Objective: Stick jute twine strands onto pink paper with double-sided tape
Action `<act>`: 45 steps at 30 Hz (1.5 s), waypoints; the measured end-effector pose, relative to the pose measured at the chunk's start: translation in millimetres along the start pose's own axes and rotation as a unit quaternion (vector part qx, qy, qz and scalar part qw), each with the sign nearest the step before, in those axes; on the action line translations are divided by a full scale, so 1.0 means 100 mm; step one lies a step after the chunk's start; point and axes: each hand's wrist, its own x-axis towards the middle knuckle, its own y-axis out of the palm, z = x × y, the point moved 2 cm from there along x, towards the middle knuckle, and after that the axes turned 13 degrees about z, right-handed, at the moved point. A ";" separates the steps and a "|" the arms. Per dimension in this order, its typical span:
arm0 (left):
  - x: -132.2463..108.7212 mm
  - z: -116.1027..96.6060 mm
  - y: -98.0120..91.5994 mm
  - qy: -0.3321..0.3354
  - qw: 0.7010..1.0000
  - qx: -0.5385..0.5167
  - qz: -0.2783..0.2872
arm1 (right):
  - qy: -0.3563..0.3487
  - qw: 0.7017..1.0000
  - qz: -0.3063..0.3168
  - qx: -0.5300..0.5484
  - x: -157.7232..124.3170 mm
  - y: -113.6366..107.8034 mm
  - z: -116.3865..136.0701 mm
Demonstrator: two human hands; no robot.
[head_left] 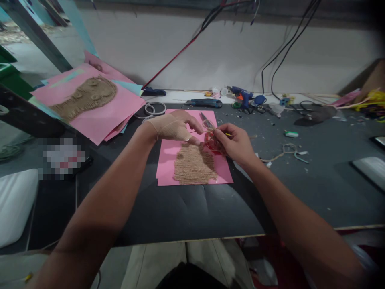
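A pink sheet (pixel 165 168) lies on the dark table, bearing a patch of brown twine rows (pixel 195 164). My left hand (pixel 177 126), with a beige wrap around palm and wrist, hovers over the sheet's upper part. Its thumb and index finger are apart, the thumb close to the patch's upper edge. To the right, my right hand (pixel 234 142) pinches a thin strand of twine (pixel 207 123) between thumb and fingers. Beneath that hand lie scissors with red handles (pixel 211 143), their blades pointing away; the hand partly covers them.
Pink and blue sheets (pixel 120 108) with a twine-covered shape (pixel 87 96) are stacked at left. Along the back lie a utility knife (pixel 206 103), a blue glue gun (pixel 242 96) and grey rings (pixel 155 109). A green lighter (pixel 291 134) and twine scraps (pixel 284 150) sit at right.
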 end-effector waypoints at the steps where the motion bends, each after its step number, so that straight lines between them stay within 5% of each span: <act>1: 0.00 0.00 0.00 -0.002 1.000 -0.001 0.001 | 0.002 1.000 -0.009 -0.010 0.00 0.00 0.00; 7: 0.03 0.00 0.01 0.005 1.000 -0.003 -0.004 | 0.022 0.999 -0.037 0.009 0.00 0.02 0.01; 17: -0.01 0.11 0.00 -0.021 1.000 -0.005 -0.016 | 0.011 0.966 0.115 0.230 -0.04 0.01 0.07; 21: -0.05 0.15 -0.03 -0.059 0.997 0.008 -0.039 | -0.026 0.952 0.112 0.284 -0.03 -0.07 0.12; 30: -0.08 0.25 -0.08 -0.066 0.996 0.021 -0.050 | -0.035 0.968 0.034 0.248 0.02 -0.24 0.17; 36: -0.10 0.27 -0.09 -0.094 0.995 0.013 -0.039 | -0.023 0.967 -0.073 0.243 0.06 -0.42 0.13; 41: -0.12 0.27 -0.09 -0.076 0.996 -0.004 -0.045 | -0.004 0.918 -0.177 0.354 0.09 -0.48 0.12; 45: -0.14 0.33 -0.10 -0.095 0.995 0.004 -0.042 | 0.003 0.902 -0.310 0.301 0.09 -0.56 0.12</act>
